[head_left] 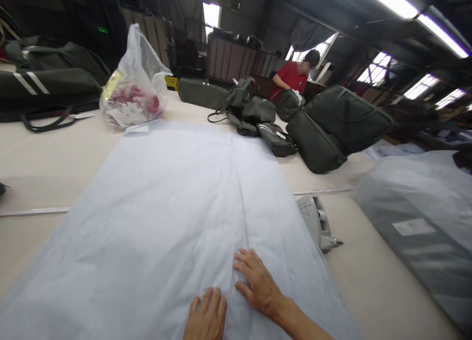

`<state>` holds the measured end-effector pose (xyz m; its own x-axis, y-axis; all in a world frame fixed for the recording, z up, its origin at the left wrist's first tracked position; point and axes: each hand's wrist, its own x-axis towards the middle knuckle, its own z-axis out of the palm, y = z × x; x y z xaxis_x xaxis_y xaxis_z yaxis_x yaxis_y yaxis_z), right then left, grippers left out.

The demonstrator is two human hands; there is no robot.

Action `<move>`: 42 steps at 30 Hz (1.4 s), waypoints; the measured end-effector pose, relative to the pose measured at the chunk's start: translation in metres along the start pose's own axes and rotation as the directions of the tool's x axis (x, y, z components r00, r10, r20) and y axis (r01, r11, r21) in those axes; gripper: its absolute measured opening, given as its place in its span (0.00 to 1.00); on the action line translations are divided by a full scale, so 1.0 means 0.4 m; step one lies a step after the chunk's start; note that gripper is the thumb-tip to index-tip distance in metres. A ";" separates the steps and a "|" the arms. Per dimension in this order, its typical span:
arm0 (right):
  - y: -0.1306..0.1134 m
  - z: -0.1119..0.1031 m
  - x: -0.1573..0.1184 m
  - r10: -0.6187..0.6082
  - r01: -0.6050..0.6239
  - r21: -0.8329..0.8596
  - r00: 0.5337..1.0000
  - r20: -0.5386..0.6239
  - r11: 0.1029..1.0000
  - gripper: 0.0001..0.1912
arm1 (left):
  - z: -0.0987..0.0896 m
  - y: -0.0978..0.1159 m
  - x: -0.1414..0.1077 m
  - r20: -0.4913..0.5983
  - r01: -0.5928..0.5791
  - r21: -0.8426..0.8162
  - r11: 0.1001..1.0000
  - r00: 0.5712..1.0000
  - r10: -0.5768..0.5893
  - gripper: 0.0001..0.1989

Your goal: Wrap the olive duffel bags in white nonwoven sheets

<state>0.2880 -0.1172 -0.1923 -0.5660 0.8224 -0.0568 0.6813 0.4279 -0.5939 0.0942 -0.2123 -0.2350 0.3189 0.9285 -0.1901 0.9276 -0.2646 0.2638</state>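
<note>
A large sheet of thin, whitish, translucent material (pixel 158 207) lies spread over the table in front of me, with creases running lengthwise. It may be a flat plastic bag; I cannot tell. My left hand (pixel 207 314) rests palm down on its near part, fingers stretched out. Just to the right and a little farther off, my right hand (pixel 258 283) lies on the same sheet with its fingers spread. A grey tape-dispenser-like tool (pixel 313 219) with a dark mark sits at the sheet's right edge, partly covered by it.
Dark green bags (pixel 324 128) stand beyond the sheet. A clear plastic bag with red items and tags (pixel 134 92) stands at the far left, near a striped duffel bag (pixel 55 84). A wrapped bag (pixel 416 227) lies right. A person in red (pixel 289 79) works across the table.
</note>
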 end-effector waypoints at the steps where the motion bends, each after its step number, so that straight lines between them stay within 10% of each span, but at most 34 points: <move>1: -0.002 0.005 0.003 0.004 -0.004 -0.005 1.000 -0.001 1.000 0.21 | -0.025 0.008 0.001 0.033 0.021 -0.013 1.000 0.999 -0.021 0.26; 9: 0.010 0.021 0.012 0.020 -0.021 -0.007 0.999 -0.037 1.000 0.21 | -0.185 0.005 0.033 0.180 -0.005 -0.042 0.999 0.984 0.012 0.16; 17: 0.029 -0.039 -0.011 0.132 -0.119 0.066 0.955 -0.266 0.991 0.21 | -0.218 -0.006 0.101 0.126 0.049 -0.043 0.998 0.991 -0.043 0.27; 21: 0.124 -0.217 -0.121 0.336 -0.342 0.094 0.772 -0.539 0.935 0.22 | -0.210 0.018 0.092 0.087 0.099 -0.041 0.994 0.992 -0.096 0.26; 27: 0.347 -0.408 -0.288 0.709 -0.571 0.475 0.302 -0.637 0.670 0.35 | -0.176 0.046 0.102 0.057 0.164 -0.012 0.986 0.985 -0.163 0.29; 34: 0.467 -0.433 -0.287 0.828 -0.512 0.652 0.314 -0.464 0.559 0.30 | -0.155 -0.014 0.173 0.165 0.111 0.047 0.993 0.979 -0.118 0.28; 42: 0.520 -0.489 -0.249 0.916 -0.548 0.749 0.346 -0.200 0.371 0.15 | -0.187 -0.058 0.245 -0.039 -0.091 0.117 0.989 0.995 0.096 0.21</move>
<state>0.5770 -0.0367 -0.1533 0.5214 0.7521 -0.4031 0.2155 -0.5731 -0.7906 0.0894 -0.0958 -0.1889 0.3985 0.9083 -0.1272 0.9112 -0.3763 0.1674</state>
